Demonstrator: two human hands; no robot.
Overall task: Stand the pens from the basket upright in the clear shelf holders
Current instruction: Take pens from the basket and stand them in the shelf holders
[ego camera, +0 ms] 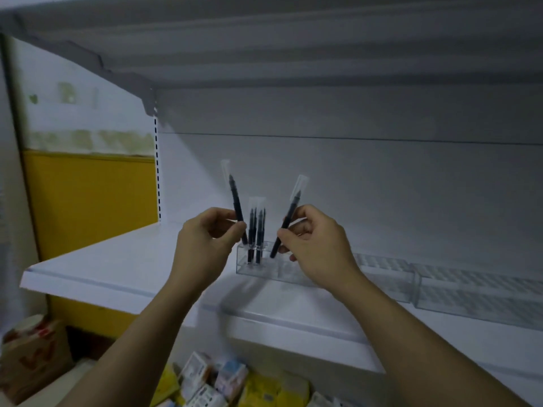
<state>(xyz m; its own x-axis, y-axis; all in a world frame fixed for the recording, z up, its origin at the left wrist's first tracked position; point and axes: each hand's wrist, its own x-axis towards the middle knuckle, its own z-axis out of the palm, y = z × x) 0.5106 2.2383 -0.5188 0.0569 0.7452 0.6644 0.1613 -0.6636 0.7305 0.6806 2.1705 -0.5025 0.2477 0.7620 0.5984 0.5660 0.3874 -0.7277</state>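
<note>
Pinched between thumb and fingertips of the left hand (205, 239): left pen (236, 201), dark barrel, clear cap uppermost, close to upright with a slight lean to the left. Grip at the lower barrel. Lower end down at the left end of the clear holder (258, 268); seated in a slot or not, cannot tell.

Clamped between thumb and curled fingers of the right hand (314, 245): right pen (286, 221), same type, cap up, tilted to the right. Lower end at the top face of the clear holder, just right of the standing pens (255, 233).

Between the two hands: standing pens, a tight cluster of about four, upright in slots at the left end of the clear holder, caps up.

Right part of the clear holder hidden behind the right hand. To the right, in one row along the white shelf (102, 268): two further holders (385, 274), transparent, blurred.

Overhead: grey upper shelf (293, 54). At the far left corner: slotted upright (157, 165). Left of it: yellow panel (88, 201).

Below the white shelf, near: small cartons (205, 380), white and yellow. At near left: brown cardboard box (29, 348) with red print.
</note>
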